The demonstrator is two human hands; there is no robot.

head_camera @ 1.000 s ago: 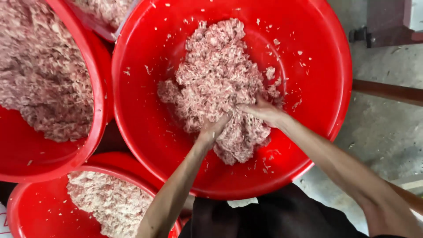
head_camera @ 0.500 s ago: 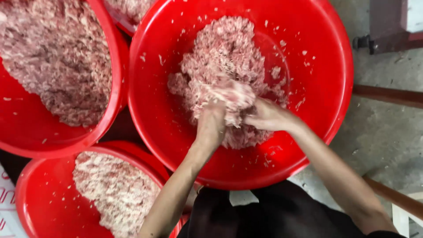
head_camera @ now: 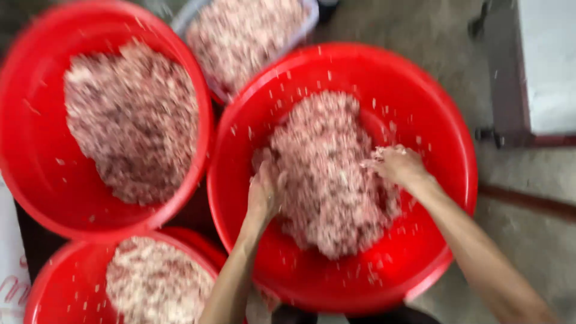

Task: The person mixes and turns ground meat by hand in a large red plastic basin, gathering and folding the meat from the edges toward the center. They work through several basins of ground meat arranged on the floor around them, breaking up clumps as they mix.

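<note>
**Two Hands in a Big Red Bowl of Minced Meat**

A person bends over a big red bowl (head_camera: 444, 126). Inside it sits a tall heap of pink minced meat (head_camera: 327, 180). The heap lies in the middle of the bowl, and little bits stick to the red walls all around.

The left hand (head_camera: 265, 191) presses flat on the left side of the heap. Its fingers are spread and bare. The right hand (head_camera: 399, 165) rests on the right side, up near the top. Its fingers are loosely bent on the meat, with crumbs stuck to them. The two hands are apart, with the heap between them. Neither hand is shut tight on anything.

To do this well, I think both hands should push in from the sides together, so the heap stays in one lump. It helps to dig low, down to the bottom of the bowl, so no meat is left unmixed. Slow, gentle pushes would keep bits from flying over the rim.

Other bowls stand close by. A second red bowl (head_camera: 24, 150) of mince is just to the left. A third red bowl (head_camera: 54, 282) is at the bottom left. A pale tub (head_camera: 309, 12) of mince sits at the top. The picture is a bit blurry.
</note>
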